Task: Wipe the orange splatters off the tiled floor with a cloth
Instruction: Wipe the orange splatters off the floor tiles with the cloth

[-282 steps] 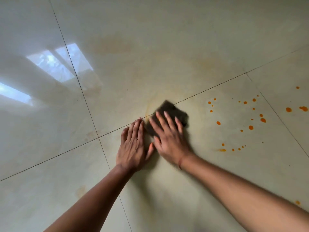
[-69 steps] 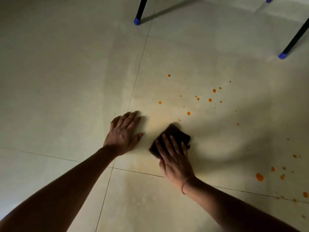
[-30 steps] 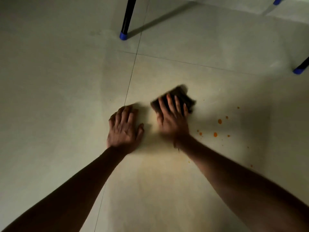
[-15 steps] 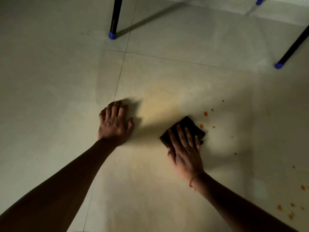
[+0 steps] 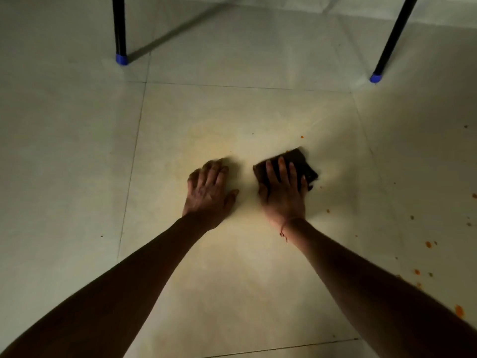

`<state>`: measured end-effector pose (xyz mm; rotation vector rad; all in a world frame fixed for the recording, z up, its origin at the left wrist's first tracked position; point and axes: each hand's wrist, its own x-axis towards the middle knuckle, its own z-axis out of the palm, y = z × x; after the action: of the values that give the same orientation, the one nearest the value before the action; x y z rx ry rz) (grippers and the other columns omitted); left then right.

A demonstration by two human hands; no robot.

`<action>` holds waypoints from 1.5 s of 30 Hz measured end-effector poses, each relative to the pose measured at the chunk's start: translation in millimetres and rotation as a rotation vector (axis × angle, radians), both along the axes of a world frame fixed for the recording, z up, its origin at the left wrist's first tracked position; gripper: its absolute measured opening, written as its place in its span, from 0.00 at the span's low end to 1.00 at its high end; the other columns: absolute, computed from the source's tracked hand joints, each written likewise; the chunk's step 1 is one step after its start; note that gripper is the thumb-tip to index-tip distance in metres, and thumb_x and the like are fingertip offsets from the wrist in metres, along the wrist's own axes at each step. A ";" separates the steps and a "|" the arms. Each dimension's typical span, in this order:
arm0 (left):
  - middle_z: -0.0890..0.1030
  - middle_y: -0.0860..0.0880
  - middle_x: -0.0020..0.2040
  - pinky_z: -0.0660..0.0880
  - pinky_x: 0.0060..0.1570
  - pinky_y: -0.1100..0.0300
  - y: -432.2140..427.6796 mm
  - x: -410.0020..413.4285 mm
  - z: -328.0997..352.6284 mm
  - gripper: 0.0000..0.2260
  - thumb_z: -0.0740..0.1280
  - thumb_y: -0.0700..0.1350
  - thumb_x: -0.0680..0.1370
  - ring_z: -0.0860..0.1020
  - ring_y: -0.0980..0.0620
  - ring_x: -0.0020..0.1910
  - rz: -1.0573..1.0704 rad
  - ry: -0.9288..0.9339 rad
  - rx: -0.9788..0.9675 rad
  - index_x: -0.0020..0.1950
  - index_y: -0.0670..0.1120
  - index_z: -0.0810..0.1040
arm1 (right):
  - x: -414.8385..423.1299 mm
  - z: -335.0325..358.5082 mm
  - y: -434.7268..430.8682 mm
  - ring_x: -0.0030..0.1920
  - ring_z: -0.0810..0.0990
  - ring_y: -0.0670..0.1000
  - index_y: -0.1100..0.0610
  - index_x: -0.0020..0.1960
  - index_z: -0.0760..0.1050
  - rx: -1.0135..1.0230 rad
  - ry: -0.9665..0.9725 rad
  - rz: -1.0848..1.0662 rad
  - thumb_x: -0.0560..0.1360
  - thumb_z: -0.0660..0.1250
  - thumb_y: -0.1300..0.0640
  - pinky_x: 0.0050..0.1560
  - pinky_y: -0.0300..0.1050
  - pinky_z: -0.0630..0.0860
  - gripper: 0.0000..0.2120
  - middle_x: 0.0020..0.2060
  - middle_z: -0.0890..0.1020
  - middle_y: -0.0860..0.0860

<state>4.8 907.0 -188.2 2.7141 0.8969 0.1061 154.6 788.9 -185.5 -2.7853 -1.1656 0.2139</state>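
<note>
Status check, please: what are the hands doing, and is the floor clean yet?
Right hand flat, pressing dark cloth on floor. Left hand rests beside it. Orange splatters unwiped at right. Nothing in the way.

Both bare forearms stretched forward, left grip (image 5: 209, 193) palm down, fingertips slightly bent, thumb splayed, right grip (image 5: 284, 195) just beside it, palm down, fingers straight and spread

One left hand (image 5: 209, 192), one right hand (image 5: 284, 200) and one cloth (image 5: 303, 164) are counted mid-frame. Two black legs (image 5: 119, 27) (image 5: 392, 37) are seen above.
</note>
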 end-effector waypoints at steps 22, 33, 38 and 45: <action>0.68 0.41 0.71 0.62 0.67 0.42 47.2 96.7 -3.8 0.31 0.57 0.62 0.73 0.64 0.39 0.71 0.088 -0.104 0.026 0.70 0.43 0.67 | 70.0 -5.0 40.7 0.77 0.54 0.59 0.49 0.78 0.57 0.049 -0.019 -0.046 0.76 0.49 0.43 0.75 0.61 0.48 0.30 0.78 0.58 0.54; 0.66 0.42 0.73 0.61 0.68 0.44 48.5 107.8 5.3 0.34 0.64 0.65 0.73 0.63 0.40 0.72 0.140 0.003 -0.001 0.71 0.43 0.67 | 106.7 -1.5 57.9 0.76 0.57 0.60 0.50 0.78 0.58 0.021 -0.008 -0.139 0.77 0.54 0.45 0.74 0.63 0.52 0.30 0.77 0.59 0.55; 0.65 0.40 0.74 0.62 0.68 0.43 48.0 106.5 6.8 0.36 0.63 0.65 0.73 0.62 0.39 0.72 0.122 0.061 0.004 0.72 0.42 0.66 | 71.5 -0.2 20.6 0.75 0.59 0.61 0.52 0.76 0.61 0.016 0.013 -0.010 0.75 0.57 0.47 0.73 0.65 0.55 0.30 0.76 0.62 0.57; 0.66 0.39 0.73 0.64 0.67 0.42 51.5 104.1 0.1 0.36 0.60 0.65 0.74 0.64 0.38 0.71 0.085 0.039 0.035 0.72 0.42 0.65 | 64.7 0.8 5.1 0.75 0.60 0.61 0.51 0.76 0.63 0.053 -0.021 -0.146 0.76 0.55 0.46 0.73 0.63 0.54 0.29 0.75 0.63 0.56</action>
<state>108.9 958.4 -188.1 2.7189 1.0317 0.0872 219.3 794.0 -184.7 -2.8161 -0.9515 0.1384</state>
